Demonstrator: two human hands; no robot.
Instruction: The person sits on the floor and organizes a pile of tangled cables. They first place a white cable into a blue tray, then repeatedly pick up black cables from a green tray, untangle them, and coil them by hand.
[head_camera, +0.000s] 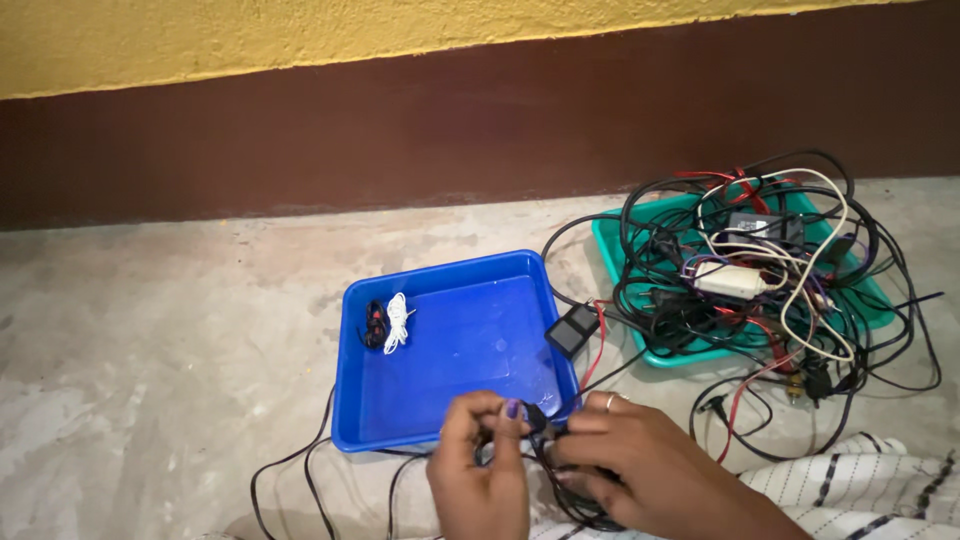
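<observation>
Bare concrete floor (150, 330) is carrying everything, with a brown and yellow wall at 12 o'clock. You are pinching a thin black cable (300, 470) with your left hand (482, 468) and right hand (640, 470), both grips clamped on it at 6 o'clock, probably so that its loops are staying gathered. Its slack is trailing toward 7 o'clock. At the centre, a blue tray (450, 420) is holding two small coiled bundles, while a green tray (615, 250) at 2 o'clock is overflowing with tangled wires.
</observation>
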